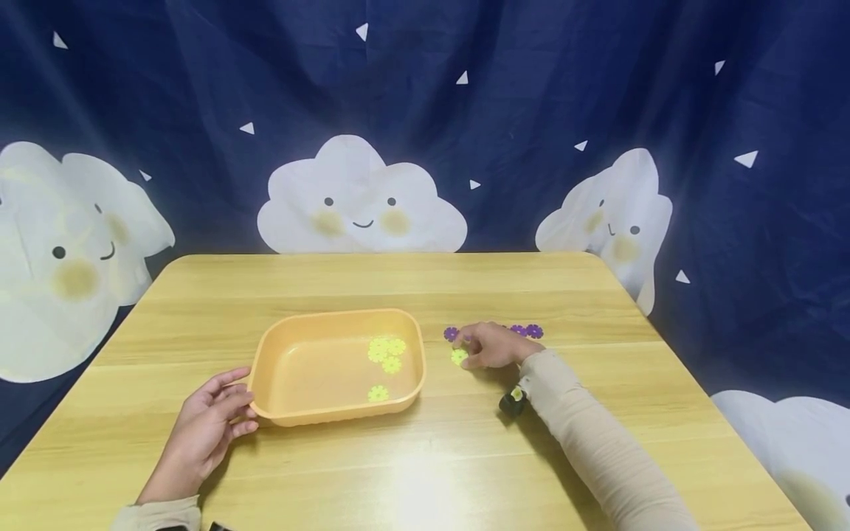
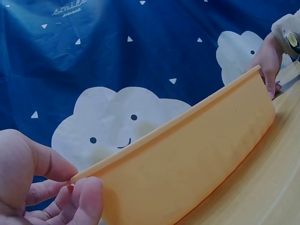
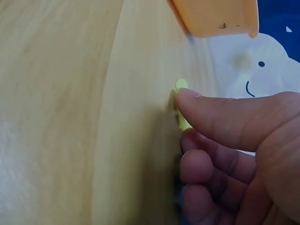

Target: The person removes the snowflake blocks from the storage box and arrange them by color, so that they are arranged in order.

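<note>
An orange tray (image 1: 279, 369) stands at the table's middle with several yellow flower pieces (image 1: 386, 352) inside. My left hand (image 1: 237, 408) is at its near left corner; in the left wrist view the thumb and fingers of that hand (image 2: 72, 182) pinch the tray's rim (image 2: 187, 117). Right of the tray, my right hand (image 1: 466, 354) pinches a yellow flower piece (image 1: 458, 357) on the tabletop. The right wrist view shows the thumb of my right hand (image 3: 180, 123) pressing on this yellow piece (image 3: 181, 85), the other fingers curled below.
Purple flower pieces (image 1: 451, 333) (image 1: 527, 331) lie on the wooden table (image 1: 425, 472) just beyond my right hand. A dark blue cloud-print curtain (image 1: 425, 110) hangs behind the table. The tray's corner (image 3: 220, 18) is near the right hand.
</note>
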